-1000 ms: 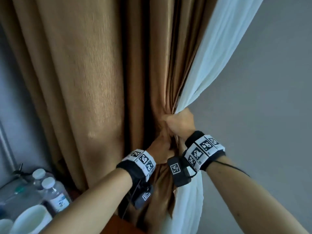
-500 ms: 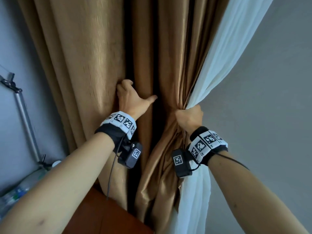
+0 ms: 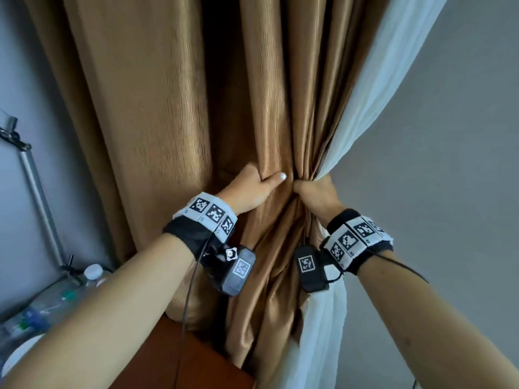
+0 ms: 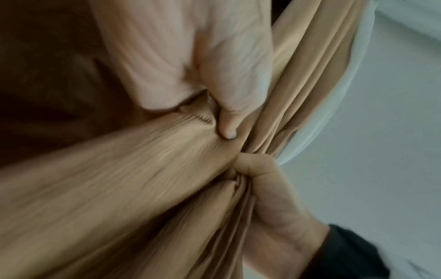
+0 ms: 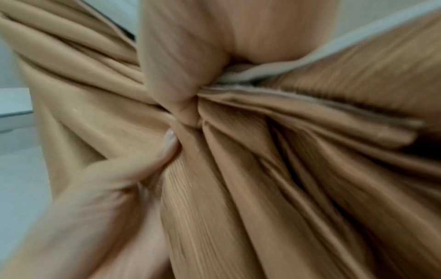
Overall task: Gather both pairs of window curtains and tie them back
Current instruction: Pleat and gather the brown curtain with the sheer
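Bottom left corner has a clear plastic bottle (image 3: 92, 273) with a white cap, lying behind the left arm; can't tell what's in it. A white round rim (image 3: 19, 357) is peeking in down there too, too cut off to identify. A metal pole (image 3: 39, 197) is leaning along the wall, and a brown wooden tabletop (image 3: 179, 360) is sitting under the brown curtain (image 3: 168, 122). The right hand (image 3: 316, 192) is fisting the bunched brown folds plus the white sheer curtain (image 3: 365, 113). The left hand (image 3: 252, 189) is pinching a brown fold just beside it. Wristbands (image 3: 209, 211) are showing black-and-white square markers, no readable writing.
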